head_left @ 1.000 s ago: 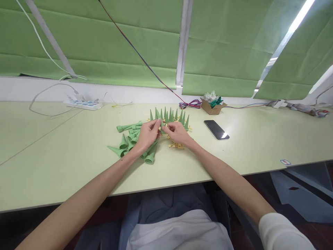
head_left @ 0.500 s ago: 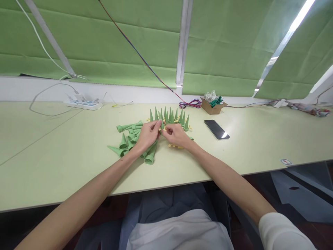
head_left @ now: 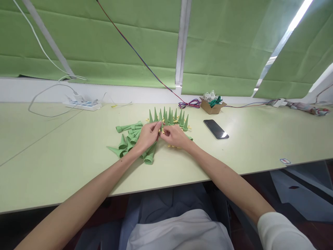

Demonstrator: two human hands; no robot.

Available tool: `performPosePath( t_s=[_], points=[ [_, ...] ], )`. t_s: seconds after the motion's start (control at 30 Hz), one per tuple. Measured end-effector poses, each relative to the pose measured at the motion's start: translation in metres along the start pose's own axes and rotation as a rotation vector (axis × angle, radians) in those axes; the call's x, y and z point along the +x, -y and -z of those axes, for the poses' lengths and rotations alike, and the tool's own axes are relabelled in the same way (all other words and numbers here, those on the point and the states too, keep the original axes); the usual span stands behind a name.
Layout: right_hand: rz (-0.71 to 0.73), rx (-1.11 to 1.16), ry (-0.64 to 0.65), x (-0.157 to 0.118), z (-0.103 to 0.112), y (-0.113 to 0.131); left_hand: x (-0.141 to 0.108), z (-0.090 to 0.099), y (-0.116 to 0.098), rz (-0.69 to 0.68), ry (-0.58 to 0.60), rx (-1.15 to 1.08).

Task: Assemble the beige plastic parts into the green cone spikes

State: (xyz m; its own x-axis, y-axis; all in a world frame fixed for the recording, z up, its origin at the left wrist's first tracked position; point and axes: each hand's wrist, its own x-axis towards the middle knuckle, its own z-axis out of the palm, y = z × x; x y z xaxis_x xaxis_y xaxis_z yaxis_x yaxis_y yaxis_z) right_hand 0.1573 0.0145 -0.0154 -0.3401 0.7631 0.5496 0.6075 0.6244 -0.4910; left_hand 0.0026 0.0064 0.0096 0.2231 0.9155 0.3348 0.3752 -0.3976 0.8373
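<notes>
My left hand [head_left: 149, 136] is closed on a green plastic cone [head_left: 161, 127], held with its tip up. Against the cone's lower end, my right hand [head_left: 175, 135] pinches a small yellow piece [head_left: 163, 132], mostly covered by the fingers. Just behind both hands stand several upright green cones [head_left: 171, 118] with yellow pieces sticking out at their bases. Loose green cones [head_left: 148, 159] lie in a pile beside and under my left wrist, some with their hollow ends showing. Partly hidden below my right hand are more small yellow pieces [head_left: 173, 147] on the table.
To the right lies a black phone [head_left: 216, 129]. Behind it stands a small cardboard box [head_left: 211, 108] with clear plastic and green material inside. A coiled red and blue wire [head_left: 191, 103] sits beside the box. At the back left is a white power strip [head_left: 82, 105] with cables.
My right fingers have shifted slightly left, closer around the base of the held cone. My left hand keeps its hold. The whole view has moved very slightly.
</notes>
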Motion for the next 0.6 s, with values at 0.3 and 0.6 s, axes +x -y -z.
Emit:
performPosePath(
  t_s=[0.3,0.6],
  points=[
    [-0.013,-0.047,0.024,0.0000,-0.0005,-0.0005,0.0001,-0.0001,0.0005,0.006,0.011,0.024],
    [-0.030,-0.058,0.043,-0.0002,0.0002,0.0015,0.0010,0.0000,0.0035,-0.012,0.017,0.042]
  ],
)
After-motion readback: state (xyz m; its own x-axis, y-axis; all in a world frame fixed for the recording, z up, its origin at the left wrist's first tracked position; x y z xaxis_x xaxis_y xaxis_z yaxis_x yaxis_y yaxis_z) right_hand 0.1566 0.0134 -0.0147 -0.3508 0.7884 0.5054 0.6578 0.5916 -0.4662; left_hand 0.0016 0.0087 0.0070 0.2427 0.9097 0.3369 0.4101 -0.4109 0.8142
